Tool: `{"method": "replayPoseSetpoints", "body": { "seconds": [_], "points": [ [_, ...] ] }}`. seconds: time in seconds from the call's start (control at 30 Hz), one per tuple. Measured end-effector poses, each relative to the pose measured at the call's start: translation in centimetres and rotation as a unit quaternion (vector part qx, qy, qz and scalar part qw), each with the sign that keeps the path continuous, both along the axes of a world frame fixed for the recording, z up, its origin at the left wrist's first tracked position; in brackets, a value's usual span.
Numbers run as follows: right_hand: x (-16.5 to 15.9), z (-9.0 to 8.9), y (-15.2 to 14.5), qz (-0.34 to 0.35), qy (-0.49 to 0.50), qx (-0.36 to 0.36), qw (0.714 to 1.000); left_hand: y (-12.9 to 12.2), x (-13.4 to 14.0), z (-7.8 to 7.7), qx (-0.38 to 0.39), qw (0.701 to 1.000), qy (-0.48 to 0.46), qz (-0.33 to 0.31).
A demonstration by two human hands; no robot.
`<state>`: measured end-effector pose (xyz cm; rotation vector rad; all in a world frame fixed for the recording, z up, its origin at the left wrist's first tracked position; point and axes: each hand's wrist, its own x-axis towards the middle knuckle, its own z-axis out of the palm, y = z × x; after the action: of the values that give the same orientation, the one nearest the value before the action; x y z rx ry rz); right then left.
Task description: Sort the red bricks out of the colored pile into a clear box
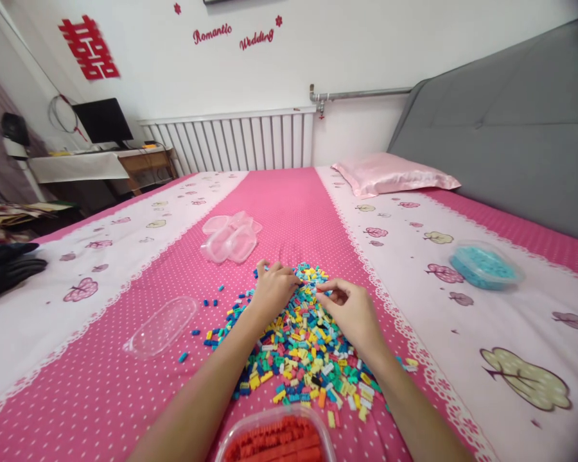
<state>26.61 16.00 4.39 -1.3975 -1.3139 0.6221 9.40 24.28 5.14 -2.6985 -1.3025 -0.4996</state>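
A loose heap of small coloured toy building bricks (298, 350) covers the middle of the pink bedspread. My left hand (275, 289) lies palm down over the heap's far left side, its fingers apart and reaching in among the bricks; its thumb is hidden. To its right, my right hand (351, 311) pinches a small red brick (319, 290) between thumb and forefinger, just above the heap. Close to me, between my forearms, stands a clear plastic tub (331, 443) filled with red bricks (274, 443), cut off by the lower frame edge.
Clear, empty plastic containers (231, 237) lie beyond the heap, and a clear lid (162, 326) lies to its left. A tub of light-blue bricks (485, 264) sits on the right. Stray blue bricks (195, 332) lie left of the heap. A pink pillow (395, 173) rests near the headboard (505, 122).
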Motion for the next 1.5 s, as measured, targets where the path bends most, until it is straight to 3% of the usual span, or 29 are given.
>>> {"method": "replayPoseSetpoints", "body": {
  "seconds": [0.17, 0.43, 0.97, 1.3, 1.5],
  "points": [
    [0.4, -0.2, 0.2, -0.015, 0.016, 0.014, 1.000, 0.0, 0.3, -1.0, 0.007, 0.999, 0.037, 0.010],
    [2.0, -0.4, 0.4, -0.035, 0.027, 0.033, 0.998, -0.5, -0.1, -0.7, -0.006, 0.999, 0.051, 0.013],
    [1.2, -0.1, -0.1, 0.010, 0.003, 0.009, 1.000, -0.2, -1.1, 0.1, -0.041, 0.998, -0.050, 0.028],
    [0.9, -0.2, 0.0, 0.024, -0.011, 0.014, 1.000, -0.4, -0.6, -0.3, -0.016, 0.998, -0.011, -0.056],
    [0.8, -0.3, 0.0, 0.028, -0.014, 0.015, 0.999, -0.2, -0.3, -0.6, -0.023, 0.998, -0.004, -0.060]
  ]
}}
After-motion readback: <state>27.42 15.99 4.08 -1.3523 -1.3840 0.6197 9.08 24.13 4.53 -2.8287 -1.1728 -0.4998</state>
